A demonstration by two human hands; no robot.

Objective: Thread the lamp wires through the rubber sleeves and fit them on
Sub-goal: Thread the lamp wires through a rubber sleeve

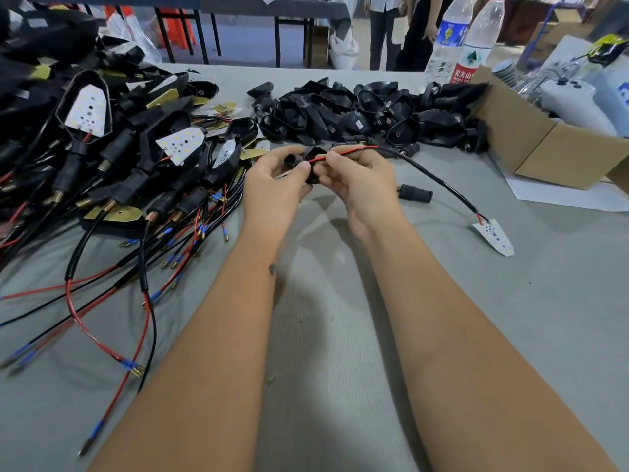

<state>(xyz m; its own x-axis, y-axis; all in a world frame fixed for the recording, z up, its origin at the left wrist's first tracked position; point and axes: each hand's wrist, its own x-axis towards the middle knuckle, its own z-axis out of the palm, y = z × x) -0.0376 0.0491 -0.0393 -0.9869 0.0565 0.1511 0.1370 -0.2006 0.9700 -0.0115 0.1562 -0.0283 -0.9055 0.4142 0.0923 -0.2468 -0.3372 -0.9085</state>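
Note:
My left hand (277,180) grips a black rubber sleeve (311,156) at the middle of the table. My right hand (357,178) pinches the red lamp wire (354,152) right at the sleeve's opening. From my right hand the black cable (439,180) curves right to a white LED board (495,236) lying on the cloth. How far the wire tip sits inside the sleeve is hidden by my fingers.
A heap of wired lamps (112,148) with red and black leads covers the left. A pile of black housings (367,110) lies behind my hands. One loose black connector (415,194) lies right of my hands. A cardboard box (544,144) and two water bottles (459,39) stand at the right.

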